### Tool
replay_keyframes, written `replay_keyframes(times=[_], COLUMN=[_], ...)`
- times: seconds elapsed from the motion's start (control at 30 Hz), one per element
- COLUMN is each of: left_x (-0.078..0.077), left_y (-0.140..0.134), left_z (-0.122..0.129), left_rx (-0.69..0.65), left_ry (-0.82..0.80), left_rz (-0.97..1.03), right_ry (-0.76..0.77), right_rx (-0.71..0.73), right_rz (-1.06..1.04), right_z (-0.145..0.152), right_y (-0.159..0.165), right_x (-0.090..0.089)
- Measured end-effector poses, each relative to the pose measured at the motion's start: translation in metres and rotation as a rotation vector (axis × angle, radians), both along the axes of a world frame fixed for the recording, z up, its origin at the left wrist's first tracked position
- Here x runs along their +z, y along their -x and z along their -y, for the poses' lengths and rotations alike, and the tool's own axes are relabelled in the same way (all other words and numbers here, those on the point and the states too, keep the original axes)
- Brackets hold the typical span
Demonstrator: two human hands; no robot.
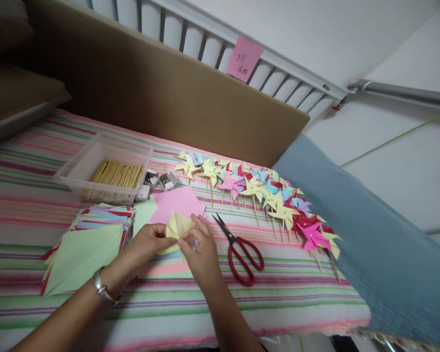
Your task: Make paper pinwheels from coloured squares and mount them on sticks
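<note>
Between my two hands is a pale yellow paper [179,224] with creases and curled corners. My left hand [150,244] pinches its lower left side, and my right hand [200,247] pinches it at the lower right, fingertips nearly meeting at its middle. Beneath and behind it lie a pink sheet [178,199] and other coloured sheets. Just right of my right hand, red-handled scissors [238,249] rest on the striped cloth with the blades slightly apart. A stack of coloured paper squares [86,256], pale green on top, lies left of my left hand.
A clear plastic box [73,176] holds many thin wooden sticks [119,173]. Small boxes [167,181] of metal pins stand beside it. Finished paper pinwheels [254,188] on sticks lie in rows at the right. A brown board [168,93] stands along the back.
</note>
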State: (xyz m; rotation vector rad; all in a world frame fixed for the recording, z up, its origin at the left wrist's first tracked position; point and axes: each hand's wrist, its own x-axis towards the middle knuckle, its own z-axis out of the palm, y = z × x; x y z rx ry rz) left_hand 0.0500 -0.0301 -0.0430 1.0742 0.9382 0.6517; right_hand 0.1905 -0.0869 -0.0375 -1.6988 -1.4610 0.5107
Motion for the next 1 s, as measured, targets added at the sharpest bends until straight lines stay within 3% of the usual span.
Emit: replay_keyframes(times=[0.13, 0.23, 0.47, 0.63, 0.83, 1.0], left_x=[-0.002, -0.003, -0.001, -0.003, -0.005, 0.006], left_y=[0.001, 0.000, -0.003, -0.003, -0.003, 0.002], left_z=[-0.001, 0.000, 0.007, 0.009, 0.008, 0.005], left_rx=[-0.049, -0.134, -0.297, -0.275, -0.215, -0.073], left_ry=[-0.013, -0.019, -0.006, -0.004, 0.010, 0.162], left_rz=[-0.032, -0.047, -0.032, -0.092, -0.025, 0.172], right_ry=[0.000, 0.097, 0.409, 0.377, 0.320, 0.282], right_rx=[-0.012, 0.012, 0.269, 0.277, 0.235, 0.077], right_rz=[-0.088, -0.196, -0.562, -0.550, -0.463, -0.688], right_z=[-0.001, -0.002, -0.001, -0.002, -0.003, -0.008], right_y=[-0.008, -0.019, -0.030, -0.025, -0.021, -0.025], right_x=[0.008, 0.017, 0.014, 0.008, 0.012, 0.009])
